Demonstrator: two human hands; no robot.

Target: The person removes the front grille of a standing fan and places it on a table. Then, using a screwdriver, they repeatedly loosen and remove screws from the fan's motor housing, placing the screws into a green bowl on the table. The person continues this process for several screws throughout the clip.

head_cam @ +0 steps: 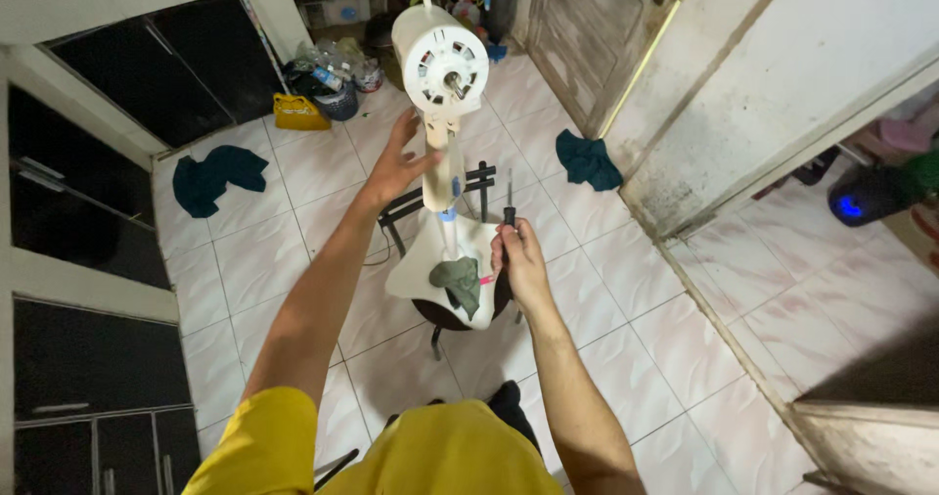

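A white stand fan without blades or guard stands on a small dark stool. Its round motor head with a bare metal shaft faces up at me. My left hand rests against the fan's white neck, fingers spread. My right hand grips a screwdriver with a dark handle, its shaft pointing up, beside the fan's base. A grey-green rag lies on the base.
White tiled floor all around. Two dark teal cloths lie on it, one at the left, one near the door frame. A yellow bag and bottles sit at the back. Dark cabinets line the left; a doorway opens on the right.
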